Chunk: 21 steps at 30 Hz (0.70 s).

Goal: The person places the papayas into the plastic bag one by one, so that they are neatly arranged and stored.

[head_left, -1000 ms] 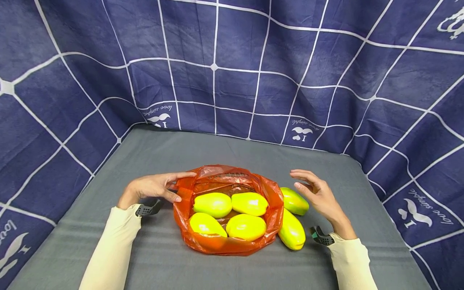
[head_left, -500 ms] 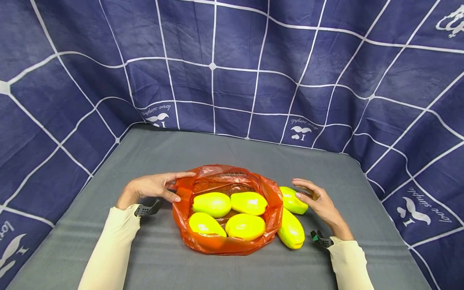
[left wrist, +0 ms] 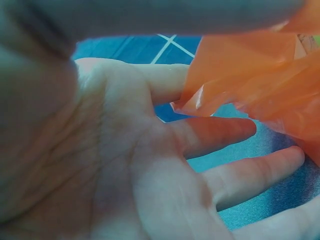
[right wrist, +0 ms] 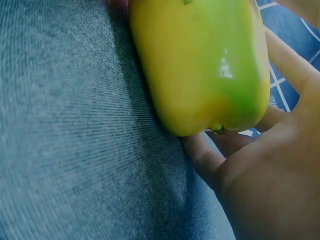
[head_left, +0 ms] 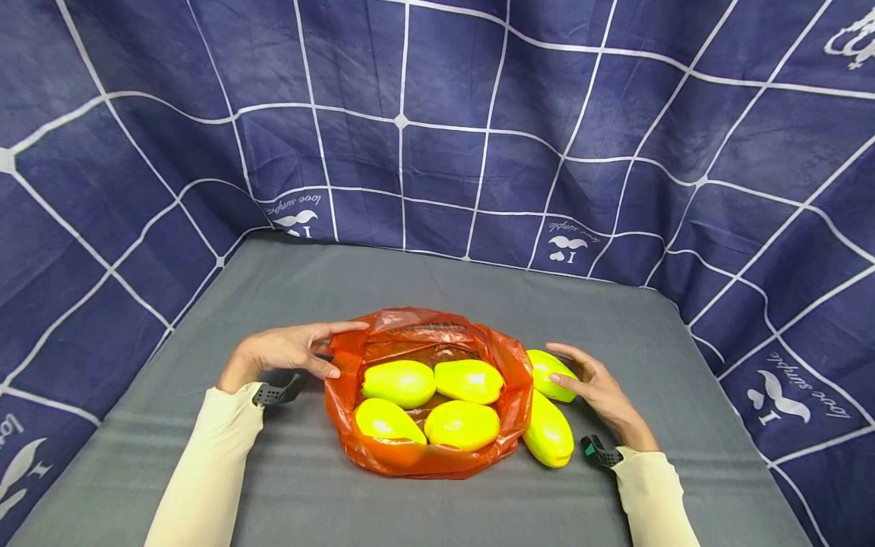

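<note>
A red-orange plastic bag (head_left: 440, 465) lies on its base, mouth up, with several yellow-green papayas inside, one a papaya (head_left: 463, 425) at the front. My left hand (head_left: 283, 353) is at the bag's left rim, its index finger and thumb extended against the plastic; the left wrist view shows the fingers spread. Outside the bag's right side are a far papaya (head_left: 547, 374) and a nearer papaya (head_left: 548, 433). My right hand (head_left: 601, 387) spans the far papaya, thumb over its near side and index finger stretched past its far side. That papaya (right wrist: 200, 65) fills the right wrist view's top.
Everything rests on a grey cloth surface (head_left: 410, 513). Blue curtains (head_left: 444, 159) with white grid lines rise at the back and both sides. The two outside papayas lie against each other and the bag.
My right hand has come down and in, from above and right of the far papaya to around it. My left hand, the bag and the papayas stay as they were.
</note>
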{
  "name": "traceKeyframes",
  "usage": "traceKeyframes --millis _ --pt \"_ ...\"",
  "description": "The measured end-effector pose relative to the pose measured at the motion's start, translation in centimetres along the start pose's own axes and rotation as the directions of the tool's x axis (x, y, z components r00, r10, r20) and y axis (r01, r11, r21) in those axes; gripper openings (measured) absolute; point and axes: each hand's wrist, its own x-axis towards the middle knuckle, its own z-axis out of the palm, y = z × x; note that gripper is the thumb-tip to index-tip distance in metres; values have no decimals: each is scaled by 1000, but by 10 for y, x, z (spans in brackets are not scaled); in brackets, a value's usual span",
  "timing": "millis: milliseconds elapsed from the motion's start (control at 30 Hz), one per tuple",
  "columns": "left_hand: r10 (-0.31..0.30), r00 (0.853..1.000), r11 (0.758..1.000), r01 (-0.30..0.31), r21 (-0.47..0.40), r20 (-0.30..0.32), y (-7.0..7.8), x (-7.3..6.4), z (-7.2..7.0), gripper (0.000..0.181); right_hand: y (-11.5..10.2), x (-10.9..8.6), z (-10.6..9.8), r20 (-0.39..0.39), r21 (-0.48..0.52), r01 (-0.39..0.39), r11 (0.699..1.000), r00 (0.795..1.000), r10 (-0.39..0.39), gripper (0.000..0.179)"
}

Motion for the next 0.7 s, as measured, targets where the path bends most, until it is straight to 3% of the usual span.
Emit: traceKeyframes --millis 700 --pt "-6 1000 1000 6 -2 -3 -1 1 0 92 0 1 3 -10 -15 -25 1000 1000 24 60"
